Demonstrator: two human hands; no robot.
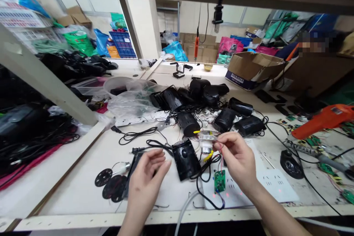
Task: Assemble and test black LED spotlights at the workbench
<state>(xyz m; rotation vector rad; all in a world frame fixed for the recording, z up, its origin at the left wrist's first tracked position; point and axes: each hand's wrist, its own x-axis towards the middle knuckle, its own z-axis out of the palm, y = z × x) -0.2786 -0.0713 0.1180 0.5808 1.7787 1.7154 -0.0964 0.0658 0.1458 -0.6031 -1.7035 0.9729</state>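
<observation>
Motor Assembly Held Above the Tabletop

I pinched the small motor assembly between the thumb and fingertips of my right hand, above the middle of the tabletop. Red wires hung below my fingers, toward a green circuit board in front of the white power strip. My left hand was empty, its fingers loosely curled, just left of a black housing. More black housings lay piled on the far side; perforated black discs lay to the left, and an orange-handled tool stood out at the right.
</observation>
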